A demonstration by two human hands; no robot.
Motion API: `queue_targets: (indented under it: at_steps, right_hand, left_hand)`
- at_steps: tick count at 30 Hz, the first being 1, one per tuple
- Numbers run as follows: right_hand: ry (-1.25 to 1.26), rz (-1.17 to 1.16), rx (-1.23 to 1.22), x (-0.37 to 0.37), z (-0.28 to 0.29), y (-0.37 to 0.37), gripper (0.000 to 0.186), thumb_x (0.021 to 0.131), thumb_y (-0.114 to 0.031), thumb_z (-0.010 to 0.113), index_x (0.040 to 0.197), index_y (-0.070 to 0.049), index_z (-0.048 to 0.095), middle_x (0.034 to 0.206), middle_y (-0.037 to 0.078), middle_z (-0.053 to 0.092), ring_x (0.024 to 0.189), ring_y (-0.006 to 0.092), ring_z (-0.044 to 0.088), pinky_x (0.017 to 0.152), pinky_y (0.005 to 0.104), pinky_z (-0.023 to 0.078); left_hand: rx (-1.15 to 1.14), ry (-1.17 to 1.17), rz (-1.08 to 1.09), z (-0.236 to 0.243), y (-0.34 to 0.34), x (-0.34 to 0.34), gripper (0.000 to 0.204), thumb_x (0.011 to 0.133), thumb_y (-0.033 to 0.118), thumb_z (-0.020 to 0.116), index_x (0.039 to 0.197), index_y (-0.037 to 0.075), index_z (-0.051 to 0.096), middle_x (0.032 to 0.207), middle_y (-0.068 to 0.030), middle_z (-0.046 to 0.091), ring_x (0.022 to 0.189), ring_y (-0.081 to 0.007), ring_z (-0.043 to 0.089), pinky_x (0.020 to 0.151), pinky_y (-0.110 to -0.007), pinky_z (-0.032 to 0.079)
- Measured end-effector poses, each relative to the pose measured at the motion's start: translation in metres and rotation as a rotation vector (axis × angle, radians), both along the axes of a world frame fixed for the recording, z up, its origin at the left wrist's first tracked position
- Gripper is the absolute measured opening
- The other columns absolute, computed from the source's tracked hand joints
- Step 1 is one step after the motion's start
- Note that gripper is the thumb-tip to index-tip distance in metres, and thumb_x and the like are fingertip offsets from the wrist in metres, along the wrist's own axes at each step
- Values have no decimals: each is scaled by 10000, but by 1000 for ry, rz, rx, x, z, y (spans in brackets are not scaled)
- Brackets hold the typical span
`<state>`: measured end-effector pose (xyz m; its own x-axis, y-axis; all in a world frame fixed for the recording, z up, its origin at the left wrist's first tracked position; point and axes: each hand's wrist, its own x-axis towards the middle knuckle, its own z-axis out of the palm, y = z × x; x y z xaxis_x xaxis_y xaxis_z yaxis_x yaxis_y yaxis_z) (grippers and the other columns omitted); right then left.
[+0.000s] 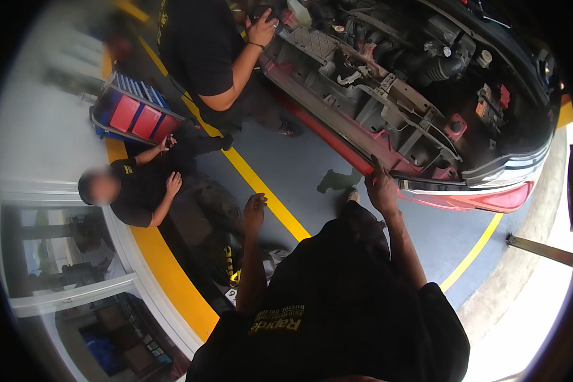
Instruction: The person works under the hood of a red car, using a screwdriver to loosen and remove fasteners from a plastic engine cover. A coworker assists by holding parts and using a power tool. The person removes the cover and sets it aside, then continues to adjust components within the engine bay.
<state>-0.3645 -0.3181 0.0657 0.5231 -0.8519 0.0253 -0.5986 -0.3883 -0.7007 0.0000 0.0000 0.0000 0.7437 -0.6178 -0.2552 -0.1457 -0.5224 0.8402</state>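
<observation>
A red car (337, 137) with its engine bay uncovered and front structure exposed stands ahead and to the right. My right hand (383, 190) is at the car's lower front edge, its fingers stretched toward the red panel; contact is hard to tell. My left hand (254, 211) is raised over the floor, apart from the car. Its fingers are curled together, and whatever is in them, if anything, is too small to make out. A dark green patch (337, 181), perhaps cloth, lies on the floor beside my right hand.
One person in black (200, 54) stands at the car's front, a hand near a dark object. Another person (143, 191) sits low at the left. Behind them is a red-and-blue tool cart (137, 111). A bag (270, 261) lies beside my left forearm. A metal bar (541, 249) juts in at right.
</observation>
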Motion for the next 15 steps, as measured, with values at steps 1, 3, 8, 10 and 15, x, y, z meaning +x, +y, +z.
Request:
queue_targets:
  at_steps: [1, 3, 8, 10, 15]
  right_hand:
    - [5, -4, 14, 7, 7, 5, 838, 1023, -214, 741, 1755, -121, 344, 1218, 256, 771, 1041, 466, 767, 877, 593, 600]
    - [30, 21, 54, 19, 14, -11, 806, 1030, -210, 730, 1741, -105, 366, 1176, 243, 773, 1034, 477, 760, 879, 594, 595]
    - [-1, 171, 25, 77, 40, -48, 619, 1063, -253, 691, 1637, -97, 518, 1191, 229, 768, 1059, 475, 757, 925, 580, 599]
    - [40, 258, 99, 100, 64, -68, 444, 1069, -267, 687, 1478, -99, 650, 1244, 203, 760, 1056, 461, 761, 930, 564, 614]
    - [-16, 227, 86, 161, 120, -106, 283, 1078, -264, 681, 1314, -125, 751, 1219, 159, 766, 993, 412, 780, 866, 539, 628]
  left_hand:
    - [-21, 21, -5, 11, -10, -9, 335, 1158, 282, 666, 1380, 36, 717, 1205, -133, 813, 1081, -230, 797, 984, -383, 604]
    - [-49, 20, -68, 18, -52, -24, 328, 1159, 268, 663, 1376, 28, 714, 1194, -130, 810, 1064, -226, 794, 979, -380, 604]
    - [-39, -23, -171, 45, -148, 4, 303, 1150, 237, 676, 1371, 33, 717, 1164, -113, 818, 1043, -225, 794, 966, -368, 608]
    - [-100, -29, -175, 55, -184, 19, 313, 1157, 237, 670, 1372, 13, 709, 1176, -120, 814, 1060, -205, 786, 983, -358, 604]
    - [-178, 42, -201, 56, -258, 69, 316, 1158, 232, 669, 1376, 6, 705, 1211, -115, 803, 1096, -184, 770, 994, -352, 598]
